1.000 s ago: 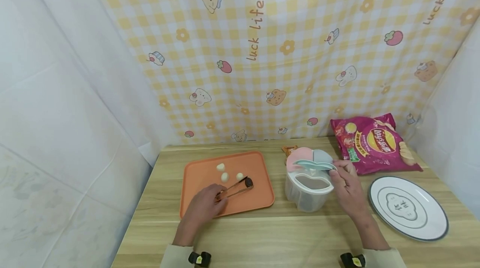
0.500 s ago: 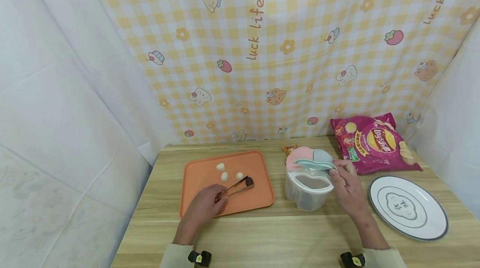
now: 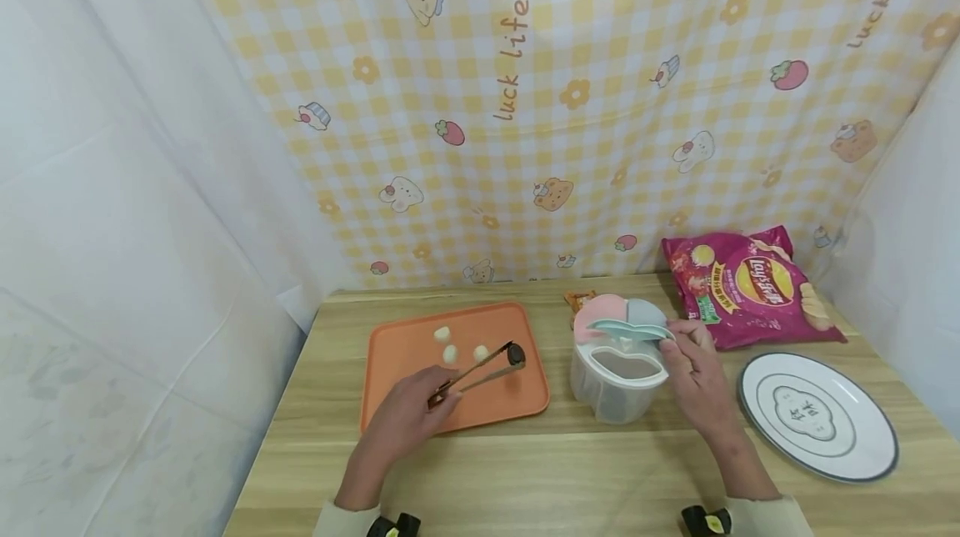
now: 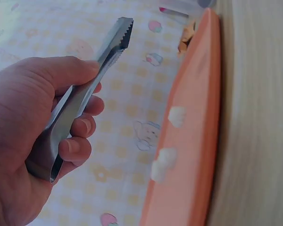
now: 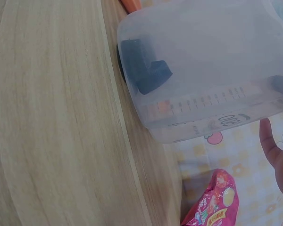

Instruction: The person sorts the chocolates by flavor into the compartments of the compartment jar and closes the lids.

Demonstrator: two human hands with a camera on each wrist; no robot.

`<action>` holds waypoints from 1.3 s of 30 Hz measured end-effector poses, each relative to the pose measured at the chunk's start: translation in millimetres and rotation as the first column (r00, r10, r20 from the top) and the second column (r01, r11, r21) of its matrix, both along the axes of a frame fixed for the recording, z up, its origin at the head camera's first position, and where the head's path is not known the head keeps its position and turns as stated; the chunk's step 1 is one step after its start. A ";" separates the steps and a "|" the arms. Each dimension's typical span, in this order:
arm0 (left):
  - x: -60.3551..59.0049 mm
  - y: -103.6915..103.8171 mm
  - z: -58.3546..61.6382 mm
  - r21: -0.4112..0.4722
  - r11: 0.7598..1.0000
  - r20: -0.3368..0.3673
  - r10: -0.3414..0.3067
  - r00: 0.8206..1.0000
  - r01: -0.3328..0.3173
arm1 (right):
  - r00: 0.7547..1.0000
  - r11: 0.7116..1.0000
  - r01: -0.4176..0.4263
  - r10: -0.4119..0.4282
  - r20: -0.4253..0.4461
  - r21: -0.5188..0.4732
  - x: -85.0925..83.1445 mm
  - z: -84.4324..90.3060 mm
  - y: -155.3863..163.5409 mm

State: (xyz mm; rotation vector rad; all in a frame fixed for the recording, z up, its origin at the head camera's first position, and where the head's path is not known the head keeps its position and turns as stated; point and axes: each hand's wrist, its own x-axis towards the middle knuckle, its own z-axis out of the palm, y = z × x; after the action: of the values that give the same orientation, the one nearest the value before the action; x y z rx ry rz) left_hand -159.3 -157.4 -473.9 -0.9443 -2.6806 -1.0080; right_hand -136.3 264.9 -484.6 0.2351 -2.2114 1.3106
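My left hand [image 3: 433,393] grips metal tongs [image 3: 476,370] whose tips pinch a dark round piece [image 3: 516,353] just above the orange tray [image 3: 405,349]. Three white pieces [image 3: 450,353] lie on the tray. In the left wrist view the fingers [image 4: 78,141] curl round the tongs [image 4: 85,94]; the dark piece is hidden there. My right hand [image 3: 678,341] holds the edge of the raised teal lid [image 3: 628,327] of a translucent container [image 3: 617,391]. Dark pieces [image 5: 144,66] lie inside the container [image 5: 212,94].
A pink chips bag [image 3: 750,287] lies at the back right of the wooden table [image 3: 525,470]. A white plate [image 3: 817,416] sits at the right edge. A small orange packet [image 3: 579,299] lies behind the container. Cloth walls close in the back and sides.
The tongs have lifted the dark piece off the tray and carried it a little to the right. The right hand and the lid have stayed still.
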 end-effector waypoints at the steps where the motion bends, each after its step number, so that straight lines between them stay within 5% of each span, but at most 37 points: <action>1: 0.7 1.4 3.2 0.011 1.000 -0.034 -0.019 0.999 0.019 | 1.000 1.000 0.001 -0.001 -0.004 -0.002 -0.6 0.6 0.5; 5: 3.9 9.2 14.4 0.051 0.994 -0.152 -0.088 0.984 0.097 | 1.000 1.000 -0.003 0.003 0.009 -0.005 -1.8 2.4 1.7; 14: 20.8 36.3 27.2 0.108 0.970 -0.276 -0.183 0.944 0.219 | 1.000 1.000 -0.007 0.007 0.030 0.000 1.4 -4.2 2.1; 28: 25.2 96.7 34.6 0.012 0.974 -0.316 -0.211 0.925 0.226 | 0.999 1.000 0.007 -0.007 -0.041 -0.018 -0.2 -4.8 -0.6; 39: 24.4 107.9 36.0 -0.072 0.985 -0.318 -0.170 0.933 0.155 | 0.999 1.000 -0.007 0.006 -0.039 -0.028 0.3 -0.9 -1.8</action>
State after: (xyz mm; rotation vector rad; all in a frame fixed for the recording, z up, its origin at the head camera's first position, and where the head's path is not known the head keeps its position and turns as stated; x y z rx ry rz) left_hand -135.0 -49.5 -437.9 -1.2392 -2.3934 -0.7423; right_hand -136.0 263.1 -485.5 0.2556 -2.1597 1.3292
